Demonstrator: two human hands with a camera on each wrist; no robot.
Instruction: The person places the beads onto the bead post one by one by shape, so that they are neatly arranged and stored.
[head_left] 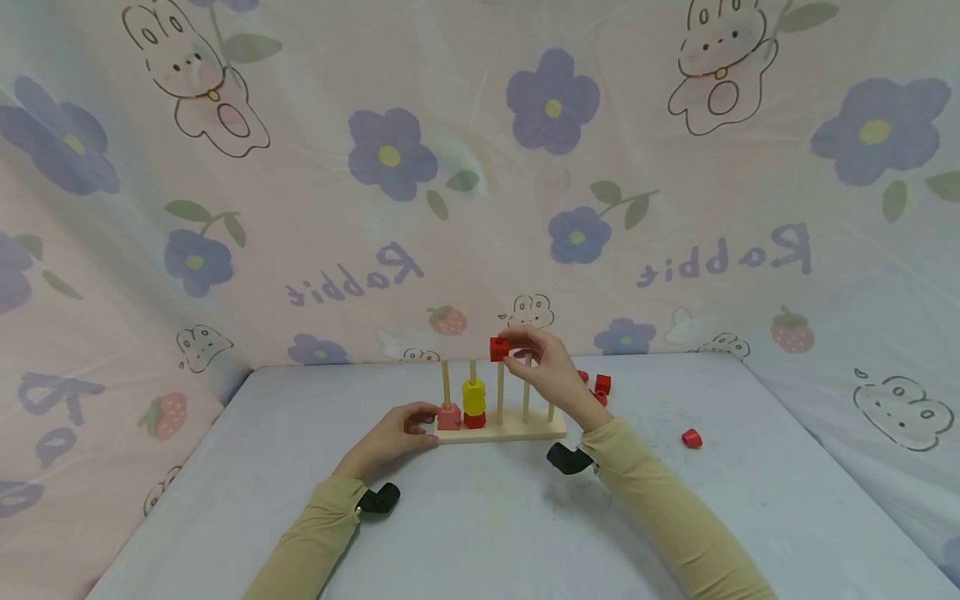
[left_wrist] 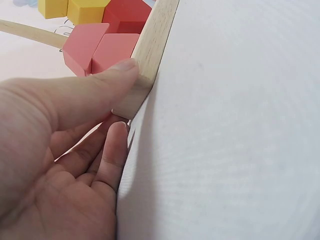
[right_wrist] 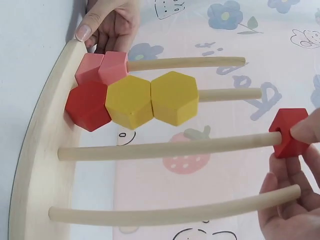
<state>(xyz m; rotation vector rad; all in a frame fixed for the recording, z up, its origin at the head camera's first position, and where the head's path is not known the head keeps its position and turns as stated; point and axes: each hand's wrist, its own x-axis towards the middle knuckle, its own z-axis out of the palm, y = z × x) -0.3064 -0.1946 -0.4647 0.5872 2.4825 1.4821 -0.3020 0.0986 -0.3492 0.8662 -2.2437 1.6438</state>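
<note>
While the near part of the counter (head_left: 465, 533) is crossed by two beige sleeves (head_left: 300, 537), a black device (head_left: 379, 498) is worn at each wrist, and no brand can be read on it. Just beyond, the left end of a wooden base (head_left: 517, 431) is held by the left hand (head_left: 393, 433), with the thumb laid upon its edge and the other fingers bent around the end. Two pink blocks (head_left: 448, 417) are seated on the first peg (head_left: 446, 383); on the second, a lower red block (head_left: 474, 421) is topped by two yellow blocks (head_left: 473, 396). By the right hand (head_left: 551, 367), a raised red block (head_left: 498, 349) is pinched at the top of the third peg (head_left: 500, 396); whether the tip is inside the hole cannot be told surely. The threading of this block is judged to be the step in hand; for the next move, the hole should be kept aligned, the block lowered and the base steadied. Farther right, other red pieces (head_left: 603, 384) are partly hidden by the arm. On the far patterned cloth (head_left: 480, 250), the word "Rabbit" (head_left: 356, 275) can be read twice, in mirrored letters.
</note>
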